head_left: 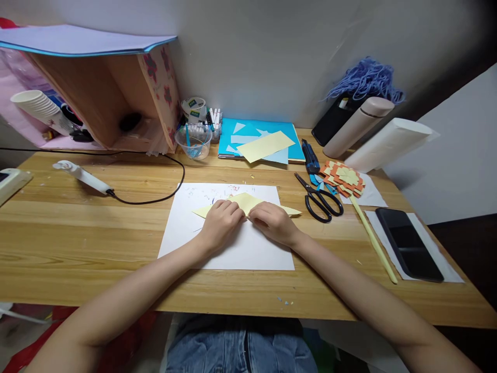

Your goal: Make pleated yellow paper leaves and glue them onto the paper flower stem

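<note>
Head view: pale-yellow pointed folded paper (244,199) on white rectangular paper sheet (248,253), long axis parallel to the wooden desk (97,235) front edge; our left hand (222,223) and right hand (275,221), equally near, pinch its near middle, bulk towards back edge.

Left of the white sheet (248,254), bare wood offers passage toward the worktop's (77,228) left edge. Farther back, the cable (135,203) and box (159,93) obstruct. The left grip (222,224), right grip (273,220) and yellow paper (244,199) block mid-worktop. Scissors (315,194), paper flower (344,178) and phone (409,243) crowd the right edge; a bottle (357,127) rises toward the far right corner.
</note>
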`<state>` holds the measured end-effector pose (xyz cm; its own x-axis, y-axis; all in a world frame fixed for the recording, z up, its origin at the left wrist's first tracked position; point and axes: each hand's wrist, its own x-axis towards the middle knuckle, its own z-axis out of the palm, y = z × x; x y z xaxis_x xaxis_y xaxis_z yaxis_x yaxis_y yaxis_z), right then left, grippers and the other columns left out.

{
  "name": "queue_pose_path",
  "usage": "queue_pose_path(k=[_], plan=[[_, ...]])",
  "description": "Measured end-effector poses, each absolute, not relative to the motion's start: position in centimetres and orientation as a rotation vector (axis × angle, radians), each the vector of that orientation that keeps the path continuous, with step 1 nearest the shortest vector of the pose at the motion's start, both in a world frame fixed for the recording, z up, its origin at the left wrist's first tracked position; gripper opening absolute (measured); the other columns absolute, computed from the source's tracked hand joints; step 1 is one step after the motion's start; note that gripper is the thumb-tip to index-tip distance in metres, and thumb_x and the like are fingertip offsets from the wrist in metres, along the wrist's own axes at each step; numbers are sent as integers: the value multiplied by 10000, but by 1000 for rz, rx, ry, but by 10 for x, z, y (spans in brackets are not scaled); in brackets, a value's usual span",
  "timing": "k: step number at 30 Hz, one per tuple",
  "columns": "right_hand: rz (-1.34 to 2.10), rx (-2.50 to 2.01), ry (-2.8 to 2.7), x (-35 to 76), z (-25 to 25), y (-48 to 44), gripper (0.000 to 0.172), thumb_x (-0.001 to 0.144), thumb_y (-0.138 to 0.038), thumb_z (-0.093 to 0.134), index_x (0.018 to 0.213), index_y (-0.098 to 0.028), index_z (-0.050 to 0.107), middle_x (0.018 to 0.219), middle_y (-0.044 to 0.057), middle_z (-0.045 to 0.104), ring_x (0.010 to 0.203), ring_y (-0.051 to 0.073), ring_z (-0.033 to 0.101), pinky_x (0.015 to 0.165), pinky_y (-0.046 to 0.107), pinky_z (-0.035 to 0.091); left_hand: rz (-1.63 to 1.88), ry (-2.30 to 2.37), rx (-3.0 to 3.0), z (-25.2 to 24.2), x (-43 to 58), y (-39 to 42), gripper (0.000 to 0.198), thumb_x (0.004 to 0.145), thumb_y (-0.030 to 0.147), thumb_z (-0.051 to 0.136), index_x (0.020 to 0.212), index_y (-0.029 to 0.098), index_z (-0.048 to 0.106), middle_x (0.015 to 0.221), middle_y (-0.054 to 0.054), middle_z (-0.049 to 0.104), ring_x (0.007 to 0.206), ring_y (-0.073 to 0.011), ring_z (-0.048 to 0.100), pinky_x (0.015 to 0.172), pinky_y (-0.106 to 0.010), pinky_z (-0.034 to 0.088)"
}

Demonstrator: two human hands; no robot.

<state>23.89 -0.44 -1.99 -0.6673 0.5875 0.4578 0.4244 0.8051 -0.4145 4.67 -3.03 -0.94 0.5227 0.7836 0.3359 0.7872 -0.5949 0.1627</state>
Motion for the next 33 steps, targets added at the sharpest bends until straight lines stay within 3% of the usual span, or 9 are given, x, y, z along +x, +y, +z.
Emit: queue_pose_path(k=[7, 13, 25, 33], plan=[[807, -944, -2201, 237, -13, -6, 123, 793, -83, 508, 792, -192, 565, 776, 23, 604, 751, 153, 554, 688, 284, 449, -710, -1770, -2772, -5, 46, -33, 147, 884, 280, 492, 837, 185, 594, 844, -35, 605, 777, -175, 528, 717, -319, 390], [1085, -1131, -1997, 233, -9, -2, 7, 759, -189, 583, 757, -184, 580, 733, 2, 612, 681, 134, 561, 630, 266, 446, -782, -2034, -2805, 2, 40, -26, 183, 815, 343, 594, 723, 185, 595, 754, -12, 616, 698, -160, 534, 616, -288, 367], [1126, -1534, -2248, 230, 8, 36, 259, 551, -344, 744, 582, -181, 545, 595, -18, 584, 549, 110, 502, 462, 222, 325, -664, -2300, -2605, 6, 32, -18, 341, 683, 520, 664, 601, 195, 603, 757, -43, 543, 738, -212, 515, 603, -321, 371], [1117, -1617, -2361, 237, 16, 45, 251, 532, -362, 747, 614, -188, 586, 621, -9, 619, 572, 124, 528, 469, 227, 334, -642, -2295, -2579, 9, 33, -17, 343, 662, 520, 679, 583, 199, 589, 748, -45, 539, 741, -218, 504, 603, -327, 362]])
